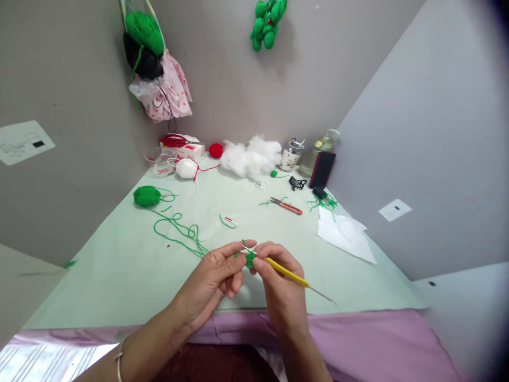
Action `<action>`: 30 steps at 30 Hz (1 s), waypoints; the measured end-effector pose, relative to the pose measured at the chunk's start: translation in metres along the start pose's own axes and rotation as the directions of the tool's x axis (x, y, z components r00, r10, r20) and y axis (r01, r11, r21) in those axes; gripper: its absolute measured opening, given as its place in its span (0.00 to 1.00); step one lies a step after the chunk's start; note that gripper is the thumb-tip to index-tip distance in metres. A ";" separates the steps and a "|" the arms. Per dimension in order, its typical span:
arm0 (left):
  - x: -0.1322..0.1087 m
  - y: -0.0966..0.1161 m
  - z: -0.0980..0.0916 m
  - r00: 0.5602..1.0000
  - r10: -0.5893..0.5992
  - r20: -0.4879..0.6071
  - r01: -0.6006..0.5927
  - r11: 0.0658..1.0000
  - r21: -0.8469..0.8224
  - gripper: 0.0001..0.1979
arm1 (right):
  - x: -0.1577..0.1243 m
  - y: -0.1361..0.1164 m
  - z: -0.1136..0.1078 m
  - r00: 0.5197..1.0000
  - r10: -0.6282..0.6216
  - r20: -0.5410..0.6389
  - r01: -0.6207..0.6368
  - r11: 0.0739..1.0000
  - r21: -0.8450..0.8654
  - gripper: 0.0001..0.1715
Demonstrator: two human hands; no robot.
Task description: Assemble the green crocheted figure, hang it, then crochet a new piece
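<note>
My left hand (218, 276) pinches a small green crochet piece (250, 260) over the front of the table, its index finger stretched along the yarn. In my right hand (283, 281) is a yellow-handled crochet hook (287, 272). The hook's silver front tip lies at the top of the green piece, and a thin metal end sticks out behind toward the lower right. My right fingertips also touch the piece's right side. Green yarn (181, 232) runs in loose loops from the left hand back to a green yarn ball (147, 196).
Orange thread snips (287, 206) lie mid-table, with white paper (345, 233) to their right. White stuffing (251, 157), a red yarn ball (216, 150), white yarn (186, 168), a pen cup (290, 156), a phone (322, 170) and red scissors (175, 140) line the back.
</note>
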State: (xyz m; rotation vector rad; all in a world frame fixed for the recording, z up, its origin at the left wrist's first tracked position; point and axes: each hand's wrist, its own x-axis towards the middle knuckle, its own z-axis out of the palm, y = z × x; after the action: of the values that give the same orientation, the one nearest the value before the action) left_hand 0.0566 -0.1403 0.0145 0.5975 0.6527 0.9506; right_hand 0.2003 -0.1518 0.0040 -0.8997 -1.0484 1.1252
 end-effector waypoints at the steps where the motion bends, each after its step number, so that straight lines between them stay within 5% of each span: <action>1: 0.000 -0.001 0.000 1.000 -0.008 -0.007 0.008 0.999 -0.032 0.16 | 0.000 0.000 0.000 1.000 -0.002 -0.007 0.002 1.000 -0.007 0.04; 7: -0.002 -0.001 0.005 0.998 -0.012 -0.066 0.002 0.989 -0.145 0.15 | 0.000 -0.006 -0.001 0.982 -0.187 0.004 0.183 0.953 -0.243 0.04; 15: -0.002 0.000 0.002 0.994 0.102 -0.040 -0.103 0.995 -0.009 0.17 | 0.002 0.000 -0.020 0.992 0.053 0.110 -0.048 0.998 -0.049 0.09; 20: -0.005 0.001 0.004 0.993 0.103 -0.059 -0.098 0.991 0.088 0.19 | -0.001 0.003 -0.020 1.000 -0.025 -0.007 0.024 0.992 -0.125 0.04; 30: -0.008 0.000 0.005 0.983 0.164 -0.080 -0.142 0.961 0.236 0.34 | 0.003 -0.002 -0.014 0.996 -0.048 0.074 0.048 0.999 -0.003 0.09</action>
State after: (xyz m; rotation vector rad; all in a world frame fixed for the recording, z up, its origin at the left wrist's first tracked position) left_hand 0.0570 -0.1478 0.0200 0.8192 0.8207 1.0623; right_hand 0.2150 -0.1503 0.0028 -0.8383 -1.1280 1.1230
